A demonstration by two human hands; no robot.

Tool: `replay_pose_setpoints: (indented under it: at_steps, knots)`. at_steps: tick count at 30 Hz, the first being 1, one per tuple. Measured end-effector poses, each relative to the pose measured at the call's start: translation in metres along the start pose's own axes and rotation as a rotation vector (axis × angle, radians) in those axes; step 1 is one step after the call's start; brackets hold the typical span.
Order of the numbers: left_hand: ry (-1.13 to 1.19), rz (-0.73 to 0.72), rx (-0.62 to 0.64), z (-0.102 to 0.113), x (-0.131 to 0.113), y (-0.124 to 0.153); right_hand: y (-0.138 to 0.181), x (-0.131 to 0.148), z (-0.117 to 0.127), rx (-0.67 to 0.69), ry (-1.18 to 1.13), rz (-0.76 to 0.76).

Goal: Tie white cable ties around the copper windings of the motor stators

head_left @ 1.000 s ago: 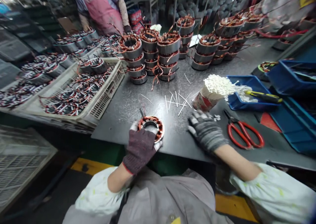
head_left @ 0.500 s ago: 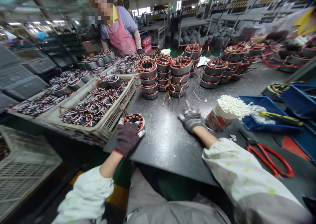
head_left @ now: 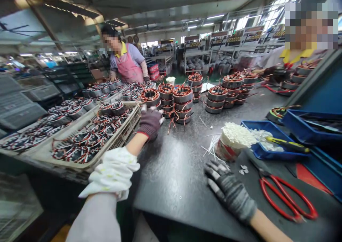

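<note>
My left hand (head_left: pixel 151 122), in a dark purple knit glove with pale fingertips, reaches over the table to the front-left stack of copper-wound motor stators (head_left: pixel 150 96). Its fingers are stretched and apart at the side of that stack, hiding the lower rings; whether they touch it I cannot tell. Nothing shows in that hand, though the space under the palm is hidden. My right hand (head_left: pixel 231 188), in a grey striped glove, is open with spread fingers low over the table. Loose thin white tubes (head_left: pixel 212 147) lie just beyond its fingertips, beside a container packed with white tubes (head_left: pixel 235 142).
On the left, a pale plastic crate (head_left: pixel 128 126) holds several wired stators. More stator stacks (head_left: pixel 183 105) stand ahead. To the right are red-handled cutters (head_left: pixel 288 195), a blue tray (head_left: pixel 278 156) and a yellow-black tool (head_left: pixel 290 145). Two people (head_left: pixel 130 62) work beyond.
My left hand has moved forward from the table edge, where it held a stator, to the front-left stack. My right hand has drawn back from beside the tube container. The view has tilted up and turned right.
</note>
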State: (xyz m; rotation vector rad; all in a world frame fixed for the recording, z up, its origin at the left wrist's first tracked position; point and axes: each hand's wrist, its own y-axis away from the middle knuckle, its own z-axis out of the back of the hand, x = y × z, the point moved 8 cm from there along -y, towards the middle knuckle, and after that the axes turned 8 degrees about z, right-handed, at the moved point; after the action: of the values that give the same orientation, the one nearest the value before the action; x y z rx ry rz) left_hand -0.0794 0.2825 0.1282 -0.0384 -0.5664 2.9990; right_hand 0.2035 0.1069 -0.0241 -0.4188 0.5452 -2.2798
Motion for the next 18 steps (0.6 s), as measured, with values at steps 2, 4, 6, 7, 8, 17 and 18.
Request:
replay_pose_setpoints:
  at_steps: [2,4,6,7,8,17,18]
  knots:
    - [0.094,-0.051,-0.128,0.023,-0.036,-0.041,0.016,-0.018,-0.006,-0.039,0.019,-0.055]
    - [0.11,-0.058,-0.152,0.03,-0.068,-0.085,0.021,-0.024,-0.014,-0.038,0.036,-0.053]
    - [0.04,-0.036,-0.024,0.017,-0.091,-0.126,0.021,-0.023,-0.019,-0.035,0.05,-0.032]
    - [0.022,-0.032,0.034,0.009,-0.099,-0.142,0.02,-0.022,-0.02,-0.037,0.055,-0.025]
    - [0.004,-0.028,0.093,0.0,-0.105,-0.154,0.02,-0.021,-0.021,-0.04,0.057,-0.024]
    - [-0.091,-0.006,0.269,-0.024,-0.112,-0.169,0.009,-0.011,-0.015,-0.067,0.104,0.052]
    - [-0.099,0.001,0.272,-0.021,-0.114,-0.163,0.009,-0.01,-0.015,-0.067,0.097,0.056]
